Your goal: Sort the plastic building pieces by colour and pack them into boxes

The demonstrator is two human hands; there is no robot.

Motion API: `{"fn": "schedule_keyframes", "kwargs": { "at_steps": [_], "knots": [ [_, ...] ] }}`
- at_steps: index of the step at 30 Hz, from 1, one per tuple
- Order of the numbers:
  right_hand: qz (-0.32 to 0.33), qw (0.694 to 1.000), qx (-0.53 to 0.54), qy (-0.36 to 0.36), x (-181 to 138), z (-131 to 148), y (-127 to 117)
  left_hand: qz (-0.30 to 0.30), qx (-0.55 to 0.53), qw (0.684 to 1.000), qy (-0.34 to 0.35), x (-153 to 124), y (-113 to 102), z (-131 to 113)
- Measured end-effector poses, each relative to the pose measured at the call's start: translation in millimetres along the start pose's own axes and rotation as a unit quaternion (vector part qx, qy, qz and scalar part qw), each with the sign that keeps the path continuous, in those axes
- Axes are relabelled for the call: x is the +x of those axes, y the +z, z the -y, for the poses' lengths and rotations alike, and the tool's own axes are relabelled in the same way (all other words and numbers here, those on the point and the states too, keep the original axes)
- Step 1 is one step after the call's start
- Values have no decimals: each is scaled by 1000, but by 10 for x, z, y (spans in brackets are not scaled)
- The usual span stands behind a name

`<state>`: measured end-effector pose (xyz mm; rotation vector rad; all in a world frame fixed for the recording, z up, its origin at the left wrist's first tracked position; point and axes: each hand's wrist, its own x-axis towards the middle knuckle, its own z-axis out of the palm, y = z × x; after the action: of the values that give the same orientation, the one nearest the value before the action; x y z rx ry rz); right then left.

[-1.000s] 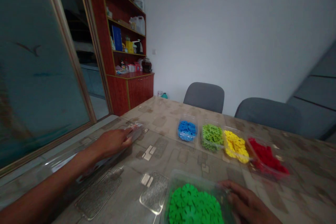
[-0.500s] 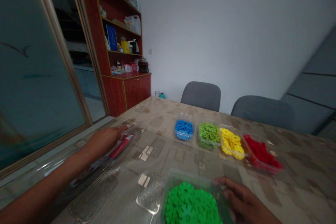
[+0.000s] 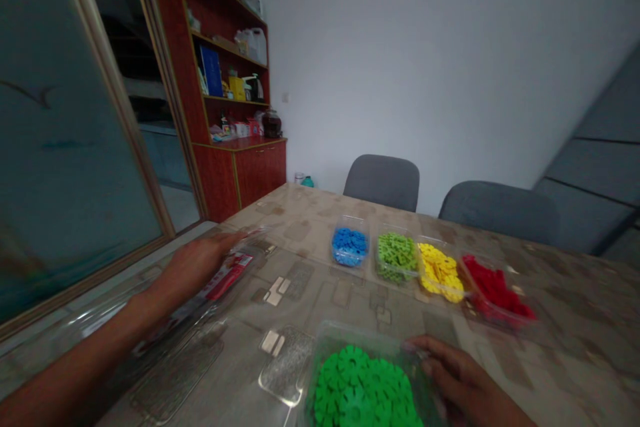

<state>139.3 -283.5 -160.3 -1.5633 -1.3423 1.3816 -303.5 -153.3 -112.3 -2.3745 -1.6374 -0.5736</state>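
Note:
My right hand [image 3: 459,368] grips the right rim of a clear plastic container [image 3: 327,333] at the front of the table, thumb and fingers closed on its edge. Inside it lie bright green snowflake-shaped building discs [image 3: 357,383]. On the left, my left hand [image 3: 203,259] is closed at the far end of a clear plastic bag [image 3: 250,255] with a red and white printed label. Its fingertips are partly blurred against the film. The forearm covers much of the bag.
Farther back stand clear containers of blue discs [image 3: 350,245], light green discs [image 3: 396,255], yellow discs [image 3: 441,272] and red discs [image 3: 497,290], side by side on the patterned table [image 3: 320,293]. Grey chairs [image 3: 383,180] stand behind; a red cabinet [image 3: 260,177] is at the back left.
My left hand has shifted slightly left, and more of the bag's red label shows. My right hand and the green discs' container stay about where they were.

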Motion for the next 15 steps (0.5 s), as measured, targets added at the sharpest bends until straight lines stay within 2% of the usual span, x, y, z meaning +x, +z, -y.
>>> {"fn": "schedule_keyframes", "kwargs": {
  "at_steps": [2,5,7,11,15],
  "knots": [
    [11,1000,-3,-6,17,-22,-17,14,-35,998,41,32,31,-39],
    [36,999,-19,-9,45,-50,-62,0,-114,986,120,42,75,-146],
    [48,999,-24,-8,59,-59,-88,-12,-127,979,158,19,103,-229],
    [57,998,-11,-15,78,-81,-93,-14,-81,976,201,-31,153,-326],
    [26,1000,-3,-9,65,-99,-47,-16,-24,973,230,-15,169,-311]
  ]
}}
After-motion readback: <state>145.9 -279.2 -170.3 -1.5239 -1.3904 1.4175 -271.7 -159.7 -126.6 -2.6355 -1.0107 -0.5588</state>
